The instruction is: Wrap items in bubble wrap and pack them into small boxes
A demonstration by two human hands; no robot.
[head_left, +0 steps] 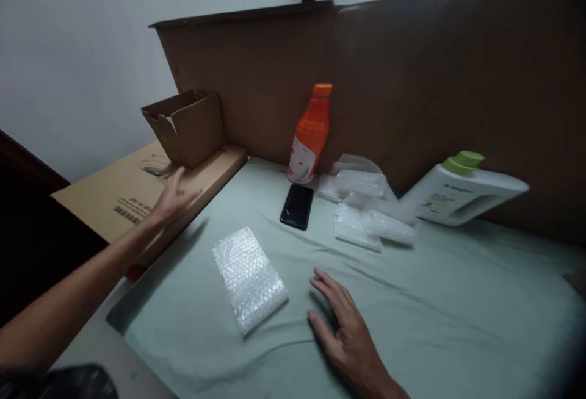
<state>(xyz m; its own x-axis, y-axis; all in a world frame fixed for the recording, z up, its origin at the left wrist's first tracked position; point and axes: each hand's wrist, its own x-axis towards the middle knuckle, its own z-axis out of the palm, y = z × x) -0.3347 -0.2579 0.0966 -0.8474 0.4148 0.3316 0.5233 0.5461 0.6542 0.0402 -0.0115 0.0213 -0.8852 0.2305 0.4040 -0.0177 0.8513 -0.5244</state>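
1. Since the left hand (174, 197) is stretched out with its fingers loosely spread and nothing in them, just short of the box (185, 127), the reach looks to be the step in hand. The box stands open-topped on a flat carton (114, 197) along the left edge of the surface, near its far left corner.
2. The box looks light and empty, with one torn flap. A grip on a side wall, thumb inside and fingers outside, would probably hold better than a pinch on a flap, which could bend or tear.
3. The hand hovers over the carton's near end, apart from the box. A low approach from the front seems wise, so that the box is not pushed back against the cardboard wall (412, 82) behind it.
4. The right hand (343, 332) lies palm down on the cloth (458, 301) near the front edge, fingers spread and flat, holding nothing. There it can brace the body during the long reach.
5. Just left of the right hand lies a piece of bubble wrap (249, 278), well apart from the box.
6. Further back, toward the far edge, lie a phone (297, 206), an orange bottle (310, 133) standing upright, a pile of wrap (366, 210), and a white jug (462, 194) tilted against the wall. None is in the left arm's path.
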